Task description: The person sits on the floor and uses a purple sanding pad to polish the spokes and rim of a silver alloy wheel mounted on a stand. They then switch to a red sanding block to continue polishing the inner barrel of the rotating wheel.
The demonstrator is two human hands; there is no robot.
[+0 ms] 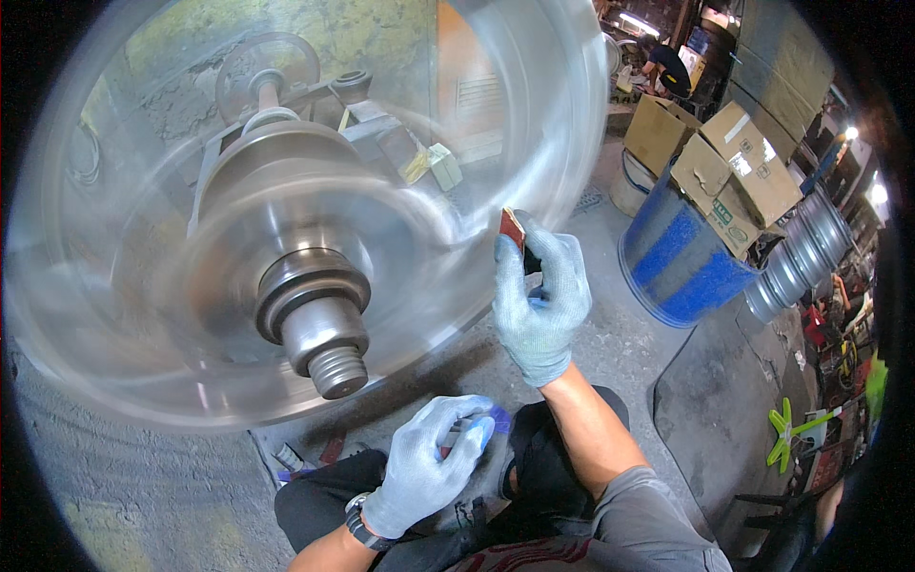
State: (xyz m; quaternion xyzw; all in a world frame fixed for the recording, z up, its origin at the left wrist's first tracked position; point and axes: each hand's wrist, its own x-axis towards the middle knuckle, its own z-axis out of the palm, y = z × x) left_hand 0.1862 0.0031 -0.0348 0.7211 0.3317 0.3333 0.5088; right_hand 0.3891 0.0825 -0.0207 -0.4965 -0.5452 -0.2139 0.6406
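Note:
My right hand (545, 310), in a grey glove, pinches a small folded piece of reddish-brown sandpaper (512, 229) between thumb and fingers. It is raised beside the right edge of a large wheel rim (562, 114), blurred as if spinning; I cannot tell whether the sandpaper touches it. The rim surrounds a steel spindle (315, 324) with a threaded end. My left hand (424, 467), gloved too and with a watch at the wrist, is held low over my lap. Its fingers curl toward the thumb; a hint of something reddish shows between them, too small to name.
At the right stands a blue bin (681, 253) topped with opened cardboard boxes (739, 172). Several metal rims (805, 253) are stacked behind it. A person (667, 69) crouches in the far background. A bright green star-shaped base (783, 434) lies at the lower right.

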